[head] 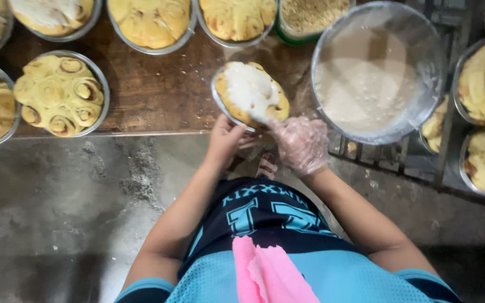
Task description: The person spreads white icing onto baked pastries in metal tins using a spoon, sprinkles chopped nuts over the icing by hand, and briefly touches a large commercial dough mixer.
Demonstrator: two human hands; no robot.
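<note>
My left hand [224, 140] pinched rim of round tin of rolls [249, 94], tilted at bench [158, 90] edge. Gloved right hand [301, 145], fingers curled, smeared white icing. Tin light, thin; rolls soft, icing slippery; rim seemed safest hold.

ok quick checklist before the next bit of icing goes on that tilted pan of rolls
1. Left hand grips the tilted pan by its near rim: ok.
2. Right hand gloved, fingers at the white icing: ok.
3. Icing covers every roll: not ok, near edge bare.
4. Bowl of icing within reach, with icing left: ok.
5. Bowl steady on the rack: cannot tell.
6. Next plain pan nearby: ok.
</note>
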